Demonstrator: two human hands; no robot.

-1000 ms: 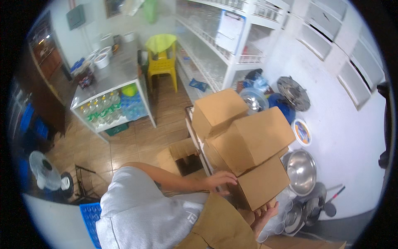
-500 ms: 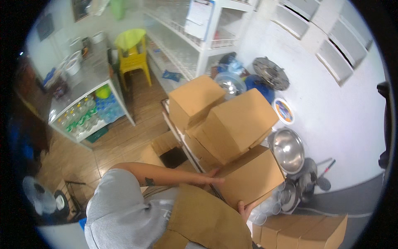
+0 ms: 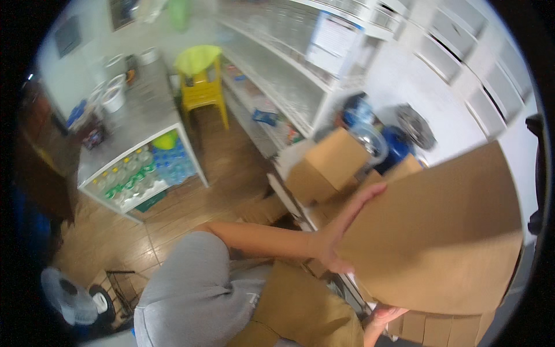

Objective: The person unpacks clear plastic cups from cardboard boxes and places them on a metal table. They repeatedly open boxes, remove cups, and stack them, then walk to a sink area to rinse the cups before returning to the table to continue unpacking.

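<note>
A large brown cardboard box is raised close in front of me on the right, hiding much of the work surface behind it. My left hand is pressed to its left side with the thumb spread upward. Under its lower edge, my right hand grips the near corner, its fingers partly hidden. Past the held box stands another cardboard box, with more cardboard partly covered beside it. Several brown cartons show below the held box.
A white shelf unit stands ahead, near a yellow chair. To the left is a metal-topped table with bottles underneath. A fan sits at the lower left. Blue tubs and a metal lid lie along the wall.
Both hands have lifted the cardboard box off the work surface, up and to the right, closer to me. The view has shifted, so the room sits further right in the picture.
</note>
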